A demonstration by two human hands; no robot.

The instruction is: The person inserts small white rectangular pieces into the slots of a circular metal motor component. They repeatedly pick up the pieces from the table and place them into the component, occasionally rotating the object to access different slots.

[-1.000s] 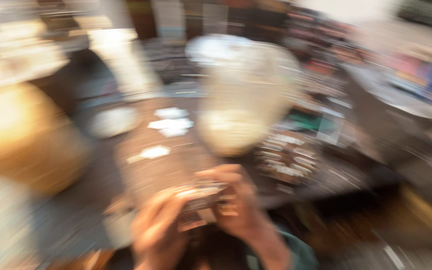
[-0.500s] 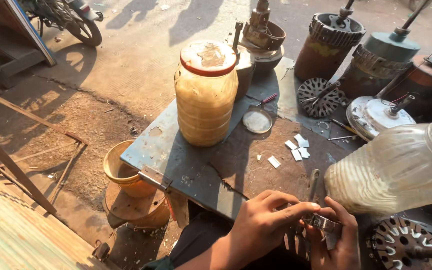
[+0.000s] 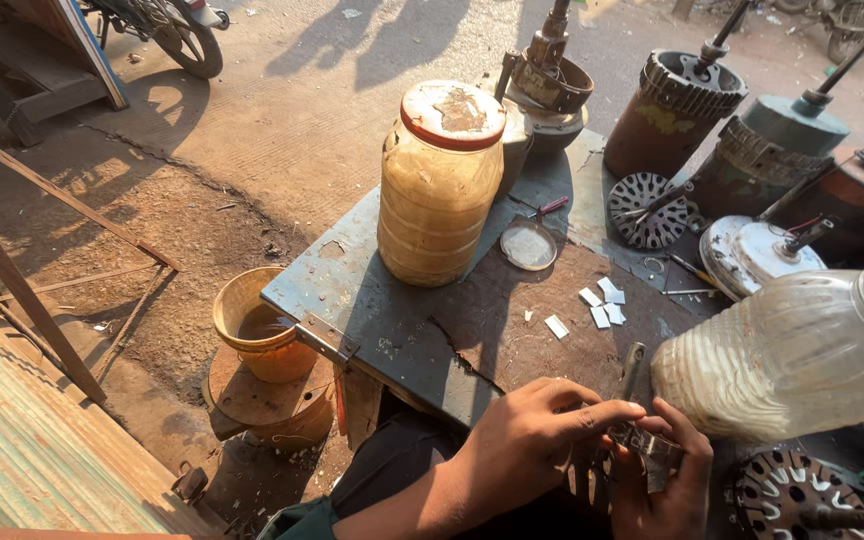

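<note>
Both hands, left hand (image 3: 527, 450) and right hand (image 3: 667, 480), pinch a small metal stack (image 3: 642, 445) with fingers closed; loose white slips (image 3: 600, 305) at 12 o'clock remain untouched.

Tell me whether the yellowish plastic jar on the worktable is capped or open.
Capped: the yellowish jar stands upright with its worn red lid on top.

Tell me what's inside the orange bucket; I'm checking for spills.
The orange bucket holds a shallow pool of dark liquid. Its depth and anything beneath the surface cannot be seen.
</note>
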